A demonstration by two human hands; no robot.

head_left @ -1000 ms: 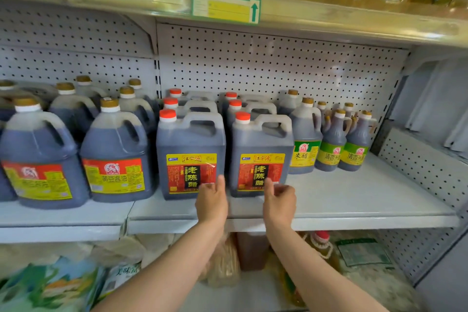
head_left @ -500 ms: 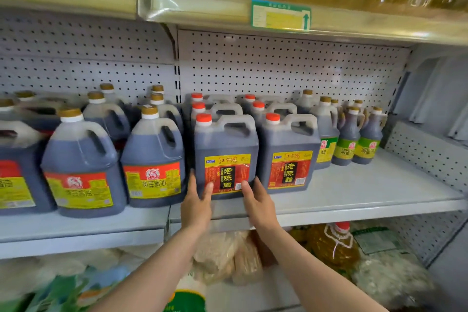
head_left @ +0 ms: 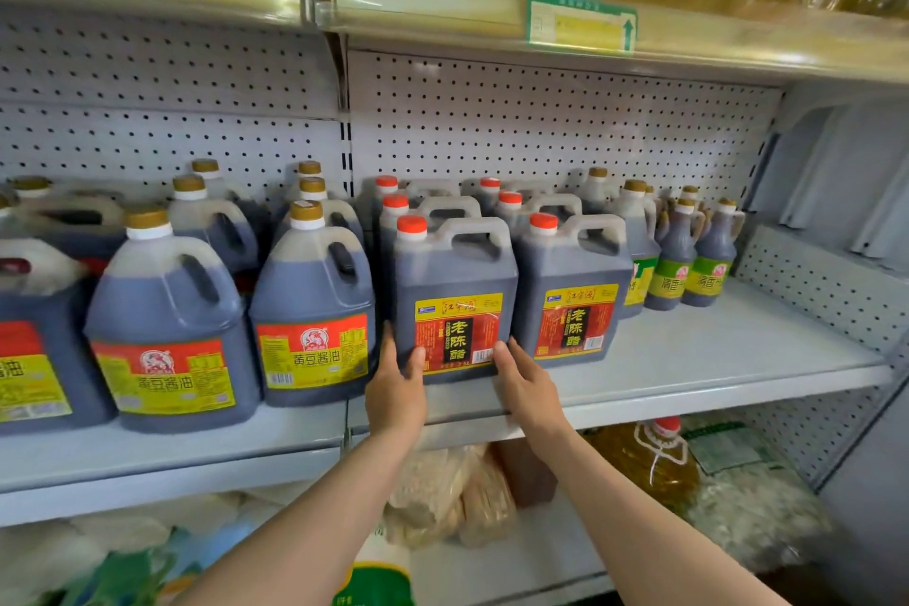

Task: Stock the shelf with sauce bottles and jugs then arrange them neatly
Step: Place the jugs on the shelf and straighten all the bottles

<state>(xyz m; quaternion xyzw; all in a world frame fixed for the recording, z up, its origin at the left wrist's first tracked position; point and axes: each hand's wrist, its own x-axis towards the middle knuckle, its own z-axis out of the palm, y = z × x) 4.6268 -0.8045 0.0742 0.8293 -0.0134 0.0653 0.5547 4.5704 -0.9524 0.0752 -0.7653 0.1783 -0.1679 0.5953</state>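
Both hands flank one red-capped vinegar jug (head_left: 455, 295): the left hand (head_left: 395, 391) presses straight fingers along its left side with the thumb on the label, and the right hand (head_left: 527, 386) lays straight fingers at its lower right corner. The jug stands upright at the shelf (head_left: 688, 359) front, label facing outward (handle running front to back), between a soy sauce jug (head_left: 315, 310) and a matching second vinegar jug (head_left: 573, 290).

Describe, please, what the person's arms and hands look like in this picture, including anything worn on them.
Both forearms are bare as far as the frame shows: no sleeves, gloves or watch are visible. The left hand and right hand carry no rings or bracelets that I can see, and the fingernails look short and unpainted. No markings show on either arm.
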